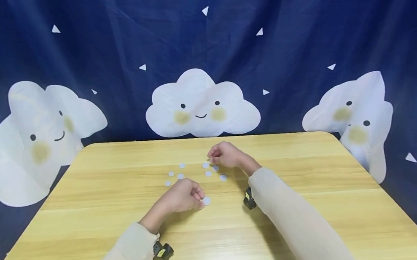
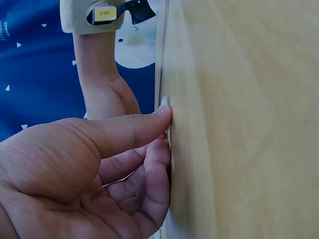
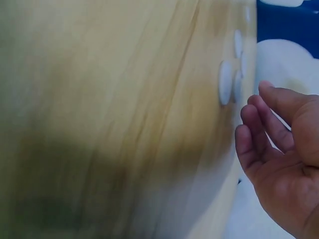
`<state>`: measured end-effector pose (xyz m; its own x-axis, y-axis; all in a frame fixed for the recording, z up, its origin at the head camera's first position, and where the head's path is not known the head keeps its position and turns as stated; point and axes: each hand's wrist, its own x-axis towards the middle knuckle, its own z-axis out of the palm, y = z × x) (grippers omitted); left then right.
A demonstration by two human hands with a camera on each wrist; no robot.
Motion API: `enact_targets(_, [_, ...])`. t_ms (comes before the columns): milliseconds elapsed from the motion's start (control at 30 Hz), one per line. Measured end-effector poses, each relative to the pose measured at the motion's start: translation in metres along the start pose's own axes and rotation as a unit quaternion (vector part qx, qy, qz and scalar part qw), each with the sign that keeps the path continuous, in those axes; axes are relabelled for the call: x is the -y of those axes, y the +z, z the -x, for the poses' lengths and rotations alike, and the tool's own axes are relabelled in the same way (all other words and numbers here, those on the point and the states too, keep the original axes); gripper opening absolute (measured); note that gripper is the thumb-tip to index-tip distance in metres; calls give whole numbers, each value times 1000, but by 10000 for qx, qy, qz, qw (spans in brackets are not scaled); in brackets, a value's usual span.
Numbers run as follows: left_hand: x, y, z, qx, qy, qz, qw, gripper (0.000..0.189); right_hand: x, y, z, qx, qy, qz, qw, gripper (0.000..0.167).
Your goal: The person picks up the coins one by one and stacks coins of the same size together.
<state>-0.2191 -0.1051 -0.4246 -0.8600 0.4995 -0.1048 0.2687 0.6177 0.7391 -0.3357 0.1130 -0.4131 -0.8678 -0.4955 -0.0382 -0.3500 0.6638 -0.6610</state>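
My left hand (image 1: 184, 195) is low over the middle of the wooden table, its thumb and forefinger at the edge of a small white disc (image 1: 206, 201). In the left wrist view, the thumb tip meets this disc's thin edge (image 2: 165, 101) while the other fingers curl inward. Farther back, my right hand (image 1: 227, 154) hovers beside a loose group of white discs (image 1: 215, 168). Its fingers bend loosely in the right wrist view, with nothing visible between thumb and fingertips (image 3: 245, 132). One disc (image 3: 225, 82) of that group lies flat near the fingers.
More white discs (image 1: 180, 176) lie scattered behind the left hand. The light wooden table (image 1: 88, 219) reaches back to a dark blue curtain (image 1: 198, 33) printed with clouds. Black wrist cameras (image 1: 163, 251) are worn at both cuffs.
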Motion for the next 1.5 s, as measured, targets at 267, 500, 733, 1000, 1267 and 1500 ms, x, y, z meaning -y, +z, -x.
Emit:
enact_targets(267, [-1,0,1,15,-87,-32,10000,16,-3,4,-7,45,224,-189,9996,11])
enact_targets(500, [-1,-2,2,-12,-53,-41,10000,16,3,9,-13,155,311,-132,9993,10])
enact_targets(733, [-1,-4,3,-41,-39,-40,10000,16,7,11,-16,171,502,-89,9986,6])
enact_targets(1000, [-1,-4,2,18,-51,-22,10000,15,9,7,-17,506,460,60,9976,4])
enact_targets(1267, [-1,-2,1,58,-18,24,10000,15,12,2,-14,718,605,-129,9955,4])
enact_targets(1500, [-1,-2,-1,69,-9,-17,10000,15,11,3,-14,639,758,-274,9947,7])
